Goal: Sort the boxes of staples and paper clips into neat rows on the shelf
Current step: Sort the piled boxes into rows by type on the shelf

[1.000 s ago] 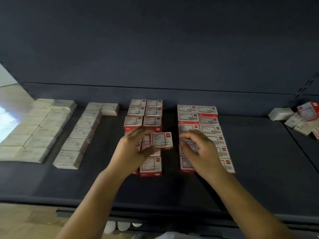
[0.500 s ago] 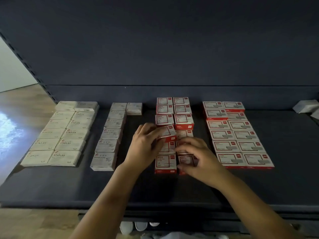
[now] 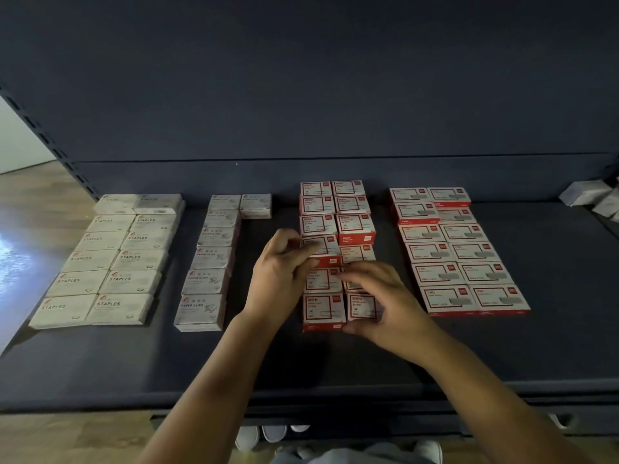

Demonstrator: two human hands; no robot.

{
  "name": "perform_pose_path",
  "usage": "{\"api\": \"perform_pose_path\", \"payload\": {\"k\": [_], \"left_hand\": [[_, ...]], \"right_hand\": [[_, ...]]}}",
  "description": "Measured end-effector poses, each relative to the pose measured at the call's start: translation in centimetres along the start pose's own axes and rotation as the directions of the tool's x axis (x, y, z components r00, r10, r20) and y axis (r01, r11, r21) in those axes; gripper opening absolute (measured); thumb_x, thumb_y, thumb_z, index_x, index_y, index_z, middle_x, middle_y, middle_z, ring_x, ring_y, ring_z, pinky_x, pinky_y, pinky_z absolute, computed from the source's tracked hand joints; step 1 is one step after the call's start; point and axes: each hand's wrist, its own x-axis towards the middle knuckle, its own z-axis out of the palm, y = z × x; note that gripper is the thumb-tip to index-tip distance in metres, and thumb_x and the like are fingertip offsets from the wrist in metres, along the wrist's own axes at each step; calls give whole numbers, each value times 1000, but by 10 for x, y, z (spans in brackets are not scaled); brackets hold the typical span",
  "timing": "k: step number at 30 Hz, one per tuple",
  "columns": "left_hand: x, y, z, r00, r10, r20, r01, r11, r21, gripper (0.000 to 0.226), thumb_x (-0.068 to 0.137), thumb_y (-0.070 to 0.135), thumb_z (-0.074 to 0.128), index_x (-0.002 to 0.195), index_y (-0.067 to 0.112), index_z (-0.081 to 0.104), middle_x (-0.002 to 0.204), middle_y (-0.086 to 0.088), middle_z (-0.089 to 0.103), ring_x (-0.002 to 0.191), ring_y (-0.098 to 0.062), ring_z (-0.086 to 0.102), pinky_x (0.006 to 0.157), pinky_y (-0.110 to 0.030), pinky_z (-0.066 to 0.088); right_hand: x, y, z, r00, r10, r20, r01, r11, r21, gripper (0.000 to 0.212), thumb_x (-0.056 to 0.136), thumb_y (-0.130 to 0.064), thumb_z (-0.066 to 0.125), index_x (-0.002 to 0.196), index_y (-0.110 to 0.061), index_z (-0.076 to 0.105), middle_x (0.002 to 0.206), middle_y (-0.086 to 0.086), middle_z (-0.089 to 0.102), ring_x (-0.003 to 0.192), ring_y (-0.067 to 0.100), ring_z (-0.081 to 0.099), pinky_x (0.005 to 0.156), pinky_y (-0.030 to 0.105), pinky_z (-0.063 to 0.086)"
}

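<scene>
Dark shelf fills the frame; at its centre the left hand pinches a red paper clip box in the red double row; just right, the right hand curls round the front red box.

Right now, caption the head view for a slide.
Left hand grips a red box in the middle block while the right hand steadies the front box on the shelf.

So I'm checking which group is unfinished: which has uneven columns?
The white paper-clip group, second from left: its left column runs full depth, while its right column holds one box at the back.
</scene>
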Motion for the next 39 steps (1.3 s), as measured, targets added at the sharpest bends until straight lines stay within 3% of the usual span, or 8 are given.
{"api": "perform_pose_path", "payload": {"k": [3,8,14,23,27,32,36,39], "left_hand": [[1,3,0,1000,-21,-6,22,999,32,27,76,7,70,103,9,71,103,-7,57,93,-19,58,79,-37,54],[-2,19,1,999,-21,-37,27,983,181,32,79,29,52,98,13,72,106,-6,60,103,-28,51,89,-47,42],[3,49,17,986,162,-40,-152,970,187,27,80,21,54,101,16,70,109,-5,56,106,-27,49,92,-40,37],[15,108,78,980,200,-15,-193,960,201,27,83,19,51,98,10,70,106,-9,59,99,-30,52,85,-45,44],[24,144,115,979,203,-3,-199,962,188,24,82,17,52,96,10,70,106,-10,62,102,-30,53,84,-46,45],[37,189,163,973,223,55,-229,958,174,26,83,18,51,99,11,70,106,-9,61,103,-30,53,88,-48,45],[49,225,204,972,212,100,-225,964,145,34,85,19,47,114,10,63,111,-11,59,102,-30,52,85,-47,48],[57,249,233,967,226,120,-242,961,133,36,85,20,47,116,10,61,112,-11,59,103,-28,52,87,-45,48]], "right_hand": [[-1,4,1,998,-44,-39,44,999,4,73,61,-19,85,127,-21,52,125,-24,36,124,1,27,107,44,32],[-5,15,1,984,-143,-103,143,990,-13,65,67,-52,66,126,-33,45,131,-9,45,127,13,34,102,48,36],[-9,30,-17,943,-255,-213,253,967,-34,43,81,-33,61,118,-11,60,119,2,56,119,15,45,99,32,39],[-35,79,-87,940,-231,-250,227,973,-44,32,83,-27,55,105,-6,65,110,0,60,109,7,48,95,18,37],[-52,105,-127,921,-229,-315,226,973,-49,44,90,-46,49,99,-7,67,105,-14,58,106,-11,44,91,13,37],[-77,158,-176,920,-165,-355,130,984,-120,35,85,-37,55,99,-8,69,104,-7,60,101,7,52,92,12,36],[-101,202,-220,934,-106,-342,40,980,-195,35,81,-29,51,101,-7,69,105,6,64,101,11,50,93,6,31],[-120,228,-250,926,-45,-375,-33,979,-200,32,79,-23,54,103,-6,68,108,10,62,103,15,49,92,12,33]]}}
